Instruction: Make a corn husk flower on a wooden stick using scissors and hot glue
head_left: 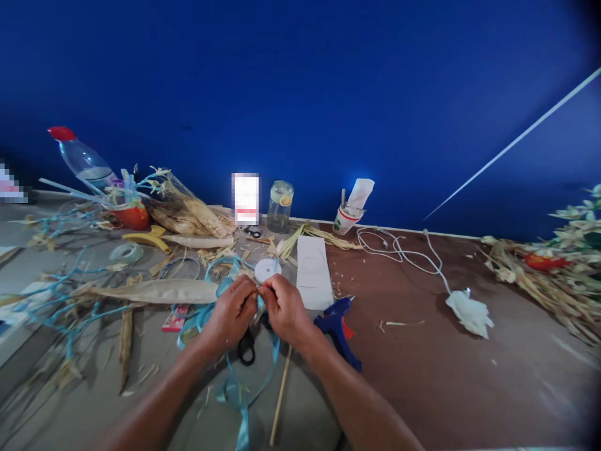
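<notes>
Toward the front edge of the surface (446, 376), a blue ribbon (243, 407) trails in loops and goes up to the two hands. The left hand (232, 316) and the right hand (286, 310) meet over the middle of the surface, and each grip is pinched closed on the ribbon. Black scissors (246, 352) lie under them, with a wooden stick (280, 394) just beside the ribbon. A blue glue gun (338, 329) lies at the right wrist. Behind the hands lie a white reel (267, 270) and a paper strip (313, 272). A glass jar (280, 205) and a paper cup (345, 219) stand at the back edge.

Craft workshop, table (469, 388) strewn with dried husks (188, 216), ribbon (235, 388), glue gun (339, 326)
</notes>
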The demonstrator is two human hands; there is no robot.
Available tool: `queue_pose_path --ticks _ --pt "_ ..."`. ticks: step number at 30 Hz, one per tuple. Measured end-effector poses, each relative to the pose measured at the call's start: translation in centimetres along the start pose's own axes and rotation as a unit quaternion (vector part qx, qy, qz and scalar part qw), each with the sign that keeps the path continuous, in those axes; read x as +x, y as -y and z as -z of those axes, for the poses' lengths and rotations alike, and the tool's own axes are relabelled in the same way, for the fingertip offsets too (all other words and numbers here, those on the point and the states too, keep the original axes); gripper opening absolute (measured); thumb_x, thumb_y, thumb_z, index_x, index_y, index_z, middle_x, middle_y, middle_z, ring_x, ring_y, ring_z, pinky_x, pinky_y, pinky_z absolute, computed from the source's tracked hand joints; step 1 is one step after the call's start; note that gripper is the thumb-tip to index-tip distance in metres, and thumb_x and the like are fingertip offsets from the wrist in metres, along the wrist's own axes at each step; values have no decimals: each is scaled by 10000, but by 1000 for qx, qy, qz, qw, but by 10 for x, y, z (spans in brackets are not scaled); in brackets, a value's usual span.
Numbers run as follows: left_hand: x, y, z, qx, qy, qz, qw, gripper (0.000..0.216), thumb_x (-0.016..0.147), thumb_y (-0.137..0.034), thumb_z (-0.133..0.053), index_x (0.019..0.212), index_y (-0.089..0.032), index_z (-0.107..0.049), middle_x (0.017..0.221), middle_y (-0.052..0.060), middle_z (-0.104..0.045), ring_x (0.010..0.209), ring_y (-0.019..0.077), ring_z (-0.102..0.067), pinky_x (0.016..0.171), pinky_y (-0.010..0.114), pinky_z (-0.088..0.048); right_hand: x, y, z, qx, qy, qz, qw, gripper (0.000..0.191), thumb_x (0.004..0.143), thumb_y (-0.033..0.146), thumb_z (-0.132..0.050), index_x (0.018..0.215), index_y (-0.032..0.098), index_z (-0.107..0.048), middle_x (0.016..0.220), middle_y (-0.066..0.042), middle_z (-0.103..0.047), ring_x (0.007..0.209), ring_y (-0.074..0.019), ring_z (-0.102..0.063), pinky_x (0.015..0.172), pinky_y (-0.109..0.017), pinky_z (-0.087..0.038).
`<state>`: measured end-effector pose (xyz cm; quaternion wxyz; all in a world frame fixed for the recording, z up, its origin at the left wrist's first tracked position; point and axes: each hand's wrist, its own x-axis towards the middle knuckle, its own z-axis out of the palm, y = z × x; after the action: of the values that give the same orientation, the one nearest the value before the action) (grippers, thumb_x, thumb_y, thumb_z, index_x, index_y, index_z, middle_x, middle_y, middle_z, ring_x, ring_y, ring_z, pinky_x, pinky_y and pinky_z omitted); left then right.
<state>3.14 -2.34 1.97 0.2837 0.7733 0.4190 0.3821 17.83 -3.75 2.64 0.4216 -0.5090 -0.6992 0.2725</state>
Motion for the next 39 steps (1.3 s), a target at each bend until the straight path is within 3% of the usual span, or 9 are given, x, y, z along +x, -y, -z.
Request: queue_pose_path --ticks 4,9,12,14,17,22,26,34,39 --pt "-1 12 4 152 3 -119 981 201 866 -175 -401 697 -196 -508 727 35 -497 684 163 -472 645 286 -406 -1 -3 -10 -17 -7 -11 1000 233 886 272 -386 666 220 -440 641 -7 -470 585 -151 -421 577 -274 -325" --pt "1 15 11 219 19 -207 953 150 837 -172 -467 706 -205 -533 741 47 -543 682 174 -485 679 314 -407 1 -8 -18 173 44 -150 973 384 870 383 -403 527 226 -328 480 45 -306 464 -109 -283 458 -252 -231" --pt "3 10 13 116 -9 -133 984 171 845 -165 -427 697 -204 -502 727 41 -522 685 169 -479 646 295 -400 2 -10 -15 255 42 -171 951 401 852 474 -445 553 208 -411 475 56 -334 445 -88 -288 442 -230 -234" --pt "3 4 13 24 -23 -47 998 198 864 -174 -382 693 -199 -480 690 18 -479 652 152 -455 615 276 -384 2 -8 -10 285 23 -144 947 286 815 461 -523 700 199 -527 540 51 -419 475 -87 -344 465 -217 -284" --pt "4 -3 12 -97 -4 38 995 236 865 -232 -395 640 -195 -457 635 -12 -415 596 131 -400 570 259 -356 2 -3 -3 285 29 -110 952 199 784 378 -580 887 208 -592 657 28 -512 540 -100 -431 524 -222 -365" --pt "3 -2 12 -211 46 105 971 263 850 -290 -441 611 -183 -473 616 -23 -390 561 113 -359 524 241 -321 2 2 2 199 20 -24 979 140 828 303 -536 761 205 -609 724 -6 -574 672 -137 -528 654 -256 -428" --pt "3 -2 12 -211 64 111 969 242 842 -303 -460 640 -180 -510 625 -18 -415 572 113 -375 528 236 -331 1 4 2 163 -2 38 986 113 834 265 -524 803 198 -611 800 -27 -606 753 -148 -553 728 -269 -440" --pt "8 -9 17 -80 41 65 994 204 836 -240 -426 660 -174 -506 649 -13 -455 622 124 -437 594 247 -373 4 1 -3 210 20 -108 972 177 779 350 -571 767 175 -595 624 15 -565 553 -102 -482 514 -210 -383" --pt "8 -4 17 -34 46 15 998 199 850 -208 -415 690 -168 -526 696 2 -497 668 130 -479 637 251 -393 5 1 -3 252 26 -143 957 198 734 370 -586 704 175 -569 551 40 -496 490 -86 -410 462 -206 -322"
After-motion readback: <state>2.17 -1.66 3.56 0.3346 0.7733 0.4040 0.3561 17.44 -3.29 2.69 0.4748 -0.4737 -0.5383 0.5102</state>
